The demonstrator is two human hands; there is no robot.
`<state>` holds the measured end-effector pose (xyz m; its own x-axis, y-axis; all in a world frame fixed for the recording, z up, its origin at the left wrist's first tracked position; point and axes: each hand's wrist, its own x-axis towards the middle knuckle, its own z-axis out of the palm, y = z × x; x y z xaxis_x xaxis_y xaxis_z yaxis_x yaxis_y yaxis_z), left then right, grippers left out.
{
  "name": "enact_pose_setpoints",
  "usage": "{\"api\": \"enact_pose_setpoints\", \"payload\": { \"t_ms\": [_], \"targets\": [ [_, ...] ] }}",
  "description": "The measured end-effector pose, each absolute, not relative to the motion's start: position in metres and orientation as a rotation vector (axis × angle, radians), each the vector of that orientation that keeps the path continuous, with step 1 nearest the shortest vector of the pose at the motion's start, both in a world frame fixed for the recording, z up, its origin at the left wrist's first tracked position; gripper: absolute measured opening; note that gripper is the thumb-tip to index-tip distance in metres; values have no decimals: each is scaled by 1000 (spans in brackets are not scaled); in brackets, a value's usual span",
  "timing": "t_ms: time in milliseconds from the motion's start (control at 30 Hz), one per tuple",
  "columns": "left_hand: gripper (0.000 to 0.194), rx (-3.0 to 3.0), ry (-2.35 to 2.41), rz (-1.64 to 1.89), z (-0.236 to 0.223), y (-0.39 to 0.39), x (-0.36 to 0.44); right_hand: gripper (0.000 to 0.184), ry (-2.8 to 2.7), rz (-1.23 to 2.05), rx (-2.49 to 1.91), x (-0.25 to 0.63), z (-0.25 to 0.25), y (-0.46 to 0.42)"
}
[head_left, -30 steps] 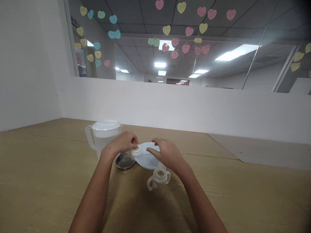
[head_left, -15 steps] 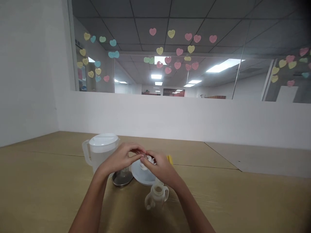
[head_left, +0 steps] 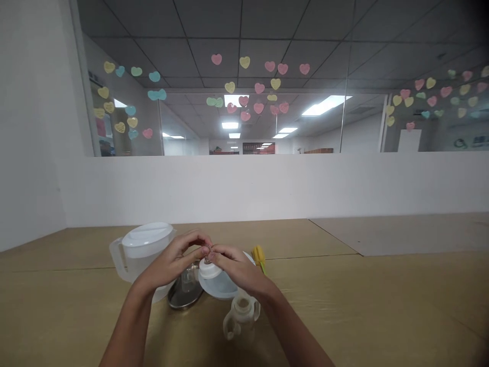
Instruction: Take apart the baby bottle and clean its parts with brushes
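White round plastic cap [head_left: 209,270] sits just above a white round plate [head_left: 219,289], under both hands. Left hand [head_left: 171,260] and right hand [head_left: 235,267] are curled closed, fingertips meeting, pinching a tiny silvery piece [head_left: 208,253] at the top of the cap. Nearby on the tan table [head_left: 344,306]: clear pitcher with white lid [head_left: 133,265], glass-and-metal container [head_left: 186,294], translucent two-handled bottle [head_left: 241,318], yellow brush-like object [head_left: 259,257].

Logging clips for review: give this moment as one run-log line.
left hand: grip on small metal piece | right hand: grip on same piece | below: white cap, white plate | nearby: lidded plastic pitcher, two-handled bottle
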<state>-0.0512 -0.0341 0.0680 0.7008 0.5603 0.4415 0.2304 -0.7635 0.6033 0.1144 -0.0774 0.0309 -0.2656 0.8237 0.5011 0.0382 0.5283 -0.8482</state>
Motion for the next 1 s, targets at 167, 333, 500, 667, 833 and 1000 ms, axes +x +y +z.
{"api": "enact_pose_setpoints", "payload": {
  "t_ms": [167, 333, 500, 667, 833, 1000],
  "targets": [
    [27, 2310, 552, 861, 63, -33, -41, 21, -1527, 758, -818, 115, 25, -68],
    [39, 2242, 505, 877, 56, -35, -26, 21, -1471, 478, -827, 124, 21, -57],
    [53, 2286, 505, 975, 51, -38, -13, 26, -1353, 368, -777, 127, 20, -55],
    [58, 2191, 475, 1037, 45, -36, -5, 34, -1303, 223, -878, 124, 19, -59],
    [55, 2120, 420, 1015, 44, -37, 0, 38, -1305, 98, -1002, 125, 22, -69],
    [60, 2126, 523, 1039, 39, -37, 8, 36, -1326, 5, -1021, 130, 22, -68]
  ]
}}
